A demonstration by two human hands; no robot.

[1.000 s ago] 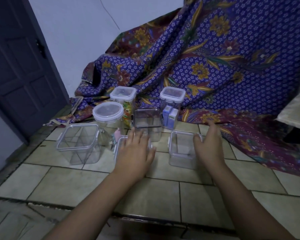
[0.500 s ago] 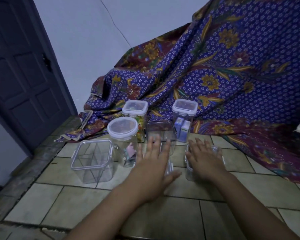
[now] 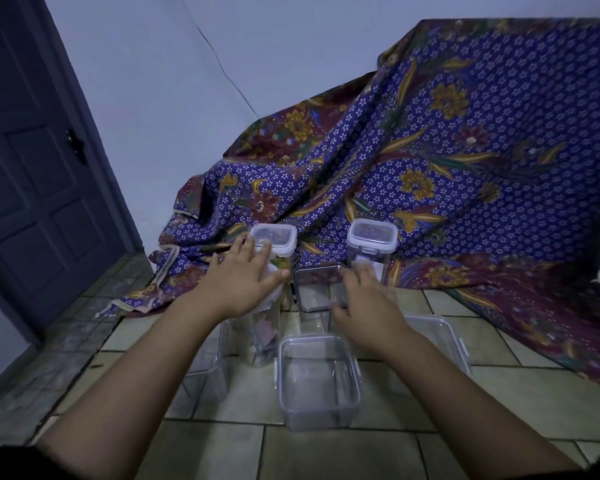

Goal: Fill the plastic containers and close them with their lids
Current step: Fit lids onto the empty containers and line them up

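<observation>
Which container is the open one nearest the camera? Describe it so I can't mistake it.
Start at the patterned cloth draped against the wall, then come forward across the tiled floor. Between the two forearms sits a clear square container, lidless and apparently empty, unlike the tall lidded jars behind.

The scene is dim and bluish, with flat light and only soft shadows. The right hand (image 3: 364, 303) smears with motion blur, its fingertips indistinct. Wide-angle distortion bends the door (image 3: 32, 168) and the floor tiles (image 3: 326, 455) toward the edges; corners darken.

Bare forearms (image 3: 125, 386), dark sleeve edges (image 3: 0, 460).
</observation>
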